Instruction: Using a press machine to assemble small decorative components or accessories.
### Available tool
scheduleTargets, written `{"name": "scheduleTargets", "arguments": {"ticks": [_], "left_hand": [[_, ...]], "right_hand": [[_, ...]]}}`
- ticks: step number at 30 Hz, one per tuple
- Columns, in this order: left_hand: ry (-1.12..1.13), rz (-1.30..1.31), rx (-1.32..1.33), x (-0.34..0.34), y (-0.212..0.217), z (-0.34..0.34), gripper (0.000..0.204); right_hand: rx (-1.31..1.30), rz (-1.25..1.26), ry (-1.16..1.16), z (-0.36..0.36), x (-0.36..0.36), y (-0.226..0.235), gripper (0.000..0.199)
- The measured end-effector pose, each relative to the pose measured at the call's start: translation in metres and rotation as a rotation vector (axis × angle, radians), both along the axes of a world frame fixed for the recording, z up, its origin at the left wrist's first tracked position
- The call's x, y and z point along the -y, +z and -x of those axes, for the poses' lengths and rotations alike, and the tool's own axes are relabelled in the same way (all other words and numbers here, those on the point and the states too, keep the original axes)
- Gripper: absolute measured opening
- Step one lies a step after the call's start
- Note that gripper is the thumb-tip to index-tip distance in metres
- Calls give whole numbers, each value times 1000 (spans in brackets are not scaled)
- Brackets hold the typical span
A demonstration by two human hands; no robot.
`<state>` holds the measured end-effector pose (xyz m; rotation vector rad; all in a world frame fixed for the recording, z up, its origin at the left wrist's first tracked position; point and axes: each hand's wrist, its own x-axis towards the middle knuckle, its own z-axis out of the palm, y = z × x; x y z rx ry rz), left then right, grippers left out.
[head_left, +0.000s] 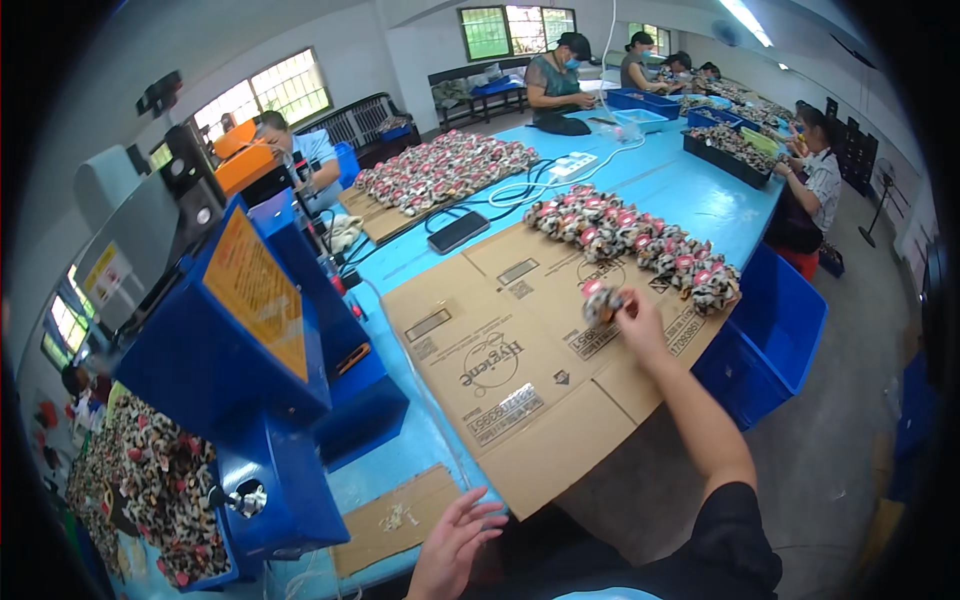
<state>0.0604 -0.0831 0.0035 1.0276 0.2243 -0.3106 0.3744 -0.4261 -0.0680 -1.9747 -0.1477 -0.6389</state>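
My right hand (638, 322) reaches over a flattened cardboard sheet (540, 345) and pinches a small fuzzy plush piece (601, 303), mottled black, white and tan with a pink-red patch. Just beyond it, rows of similar plush pieces (620, 232) lie side by side along the sheet's far right edge. My left hand (460, 538) hovers by the sheet's near corner, fingers spread, holding nothing. Close to it on the left lies a smaller cardboard strip (400, 520) with pale scraps on top.
A blue machine (250, 330) stands at left beside a heap of plush pieces (165, 480). A phone (458, 232), white cables and a power strip (574, 166) lie farther back, near another plush-covered board (440, 172). A blue bin (765, 335) sits at right. Several people work around the table.
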Motion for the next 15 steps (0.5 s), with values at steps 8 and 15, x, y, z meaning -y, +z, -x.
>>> {"name": "scheduleTargets", "arguments": {"ticks": [8, 15], "left_hand": [[-19, -108, -142, -11, 0, 2, 31], [37, -107, -150, -23, -26, 1, 30]], "right_hand": [[-18, 213, -300, -124, 57, -2, 30], [-7, 314, -345, -135, 63, -11, 31]]}}
